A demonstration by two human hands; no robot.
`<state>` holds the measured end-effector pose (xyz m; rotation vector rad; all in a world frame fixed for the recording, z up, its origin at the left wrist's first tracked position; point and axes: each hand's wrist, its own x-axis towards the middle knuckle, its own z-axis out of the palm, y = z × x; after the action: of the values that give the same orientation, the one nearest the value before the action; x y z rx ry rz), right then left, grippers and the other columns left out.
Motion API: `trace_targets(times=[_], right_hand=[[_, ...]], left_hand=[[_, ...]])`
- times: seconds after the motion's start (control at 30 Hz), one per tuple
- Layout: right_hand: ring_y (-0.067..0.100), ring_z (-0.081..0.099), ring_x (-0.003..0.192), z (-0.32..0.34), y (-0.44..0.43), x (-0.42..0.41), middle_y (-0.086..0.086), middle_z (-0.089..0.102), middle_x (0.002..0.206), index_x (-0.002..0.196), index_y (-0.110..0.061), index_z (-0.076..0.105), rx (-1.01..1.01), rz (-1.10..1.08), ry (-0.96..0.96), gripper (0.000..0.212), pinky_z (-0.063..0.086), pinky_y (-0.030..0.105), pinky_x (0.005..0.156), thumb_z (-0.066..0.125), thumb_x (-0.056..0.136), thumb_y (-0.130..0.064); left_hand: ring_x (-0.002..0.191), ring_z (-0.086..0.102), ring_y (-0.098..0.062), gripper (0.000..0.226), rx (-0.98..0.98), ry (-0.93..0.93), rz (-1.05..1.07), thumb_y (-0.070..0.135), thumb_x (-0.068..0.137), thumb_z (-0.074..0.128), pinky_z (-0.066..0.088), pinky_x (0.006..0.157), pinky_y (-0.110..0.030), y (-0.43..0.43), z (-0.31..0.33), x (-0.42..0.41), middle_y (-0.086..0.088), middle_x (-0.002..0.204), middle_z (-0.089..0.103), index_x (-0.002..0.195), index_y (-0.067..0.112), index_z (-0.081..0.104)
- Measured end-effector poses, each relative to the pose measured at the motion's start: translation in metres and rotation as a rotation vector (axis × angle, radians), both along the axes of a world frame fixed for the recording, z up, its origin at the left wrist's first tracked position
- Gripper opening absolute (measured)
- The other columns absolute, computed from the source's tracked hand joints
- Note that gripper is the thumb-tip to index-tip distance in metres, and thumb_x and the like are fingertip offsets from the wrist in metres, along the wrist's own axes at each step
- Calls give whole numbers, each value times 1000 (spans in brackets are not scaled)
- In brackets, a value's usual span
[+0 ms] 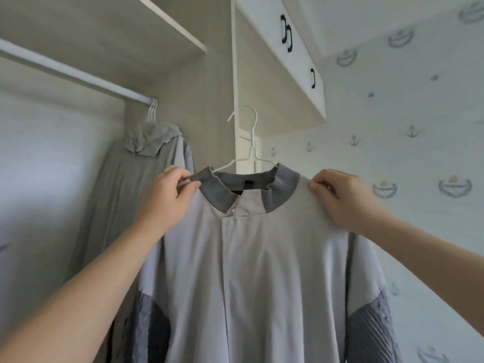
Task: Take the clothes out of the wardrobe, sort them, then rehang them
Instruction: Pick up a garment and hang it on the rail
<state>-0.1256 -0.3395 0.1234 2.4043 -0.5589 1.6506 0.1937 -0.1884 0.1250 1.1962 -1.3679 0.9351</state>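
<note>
A pale grey jacket (251, 271) with a dark grey ribbed collar and ribbed sleeve parts hangs on a white wire hanger (252, 142) held up in the middle of the view. My left hand (170, 197) pinches the jacket's left shoulder by the collar. My right hand (340, 197) pinches its right shoulder. The hanger's hook is free in the air, in front of the wardrobe's white side panel. A wardrobe rail (70, 72) runs from the upper left. Grey garments (146, 163) hang at its right end on white hangers.
A wooden shelf (104, 24) sits above the rail. White upper cabinet doors with black handles (288, 38) are at the top centre. A wall with anchor-pattern wallpaper (408, 142) fills the right side. A pale panel lies at the left.
</note>
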Motion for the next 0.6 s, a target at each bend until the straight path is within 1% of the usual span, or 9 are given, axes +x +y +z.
trace_targets(times=[0.03, 0.1, 0.13, 0.2, 0.27, 0.33, 0.43, 0.53, 0.6], right_hand=[[4, 45, 70, 14, 6, 13, -19, 55, 72, 84, -26, 61, -8, 15, -5, 11, 34, 7, 62, 57, 94, -24], [6, 48, 69, 40, 17, 42, -18, 56, 72, 84, -24, 63, -3, 62, -8, 12, 34, 8, 61, 56, 95, -25], [7, 50, 69, 52, 22, 55, -18, 57, 72, 85, -23, 63, 6, 91, -5, 13, 35, 11, 61, 56, 95, -25], [3, 54, 68, 73, 32, 83, -17, 59, 70, 84, -24, 63, 12, 140, 5, 15, 39, 16, 61, 55, 96, -27], [1, 54, 68, 90, 42, 109, -14, 60, 70, 83, -23, 63, 8, 171, 19, 17, 37, 12, 59, 55, 96, -28], [3, 51, 65, 109, 50, 138, -12, 57, 68, 79, -23, 61, -1, 202, 25, 18, 36, 12, 58, 55, 96, -28], [15, 53, 71, 138, 65, 189, -11, 56, 68, 73, -25, 58, 19, 240, 30, 22, 37, 28, 63, 55, 95, -28], [20, 55, 76, 164, 80, 240, -5, 59, 72, 77, -19, 62, 49, 305, 15, 20, 30, 26, 61, 55, 95, -25], [24, 58, 82, 182, 91, 275, 3, 63, 79, 81, -12, 66, 75, 328, 5, 20, 32, 26, 63, 55, 94, -24]], left_hand=[[73, 47, -12, 11, -20, -11, 28, 13, 87, 69, 31, 67, -24, 8, 13, 11, -1, 79, 53, 84, 4, 63], [73, 48, -11, 10, -41, -17, 92, 8, 88, 72, 32, 67, -24, 24, 38, 35, -2, 80, 55, 84, 6, 64], [73, 49, -13, 9, -44, -13, 123, 9, 88, 73, 34, 68, -27, 31, 50, 48, -2, 81, 56, 85, 6, 64], [76, 51, -18, 9, -47, -2, 176, 11, 89, 72, 36, 69, -29, 44, 71, 74, -1, 81, 57, 86, 8, 64], [79, 52, -20, 9, -41, 15, 209, 14, 90, 70, 35, 70, -30, 53, 88, 99, 0, 81, 57, 85, 10, 64], [81, 55, -24, 10, -42, 39, 246, 18, 91, 69, 41, 71, -34, 63, 104, 126, 2, 81, 57, 84, 13, 63], [85, 60, -25, 8, -82, 143, 308, 26, 90, 69, 50, 78, -43, 74, 124, 168, 2, 87, 63, 86, 21, 65], [96, 63, -24, 4, -168, 304, 321, 31, 91, 68, 50, 85, -44, 79, 139, 205, 5, 97, 69, 93, 28, 68], [107, 62, -24, 12, -221, 397, 375, 33, 93, 64, 47, 87, -38, 81, 148, 227, 5, 111, 70, 104, 31, 70]])
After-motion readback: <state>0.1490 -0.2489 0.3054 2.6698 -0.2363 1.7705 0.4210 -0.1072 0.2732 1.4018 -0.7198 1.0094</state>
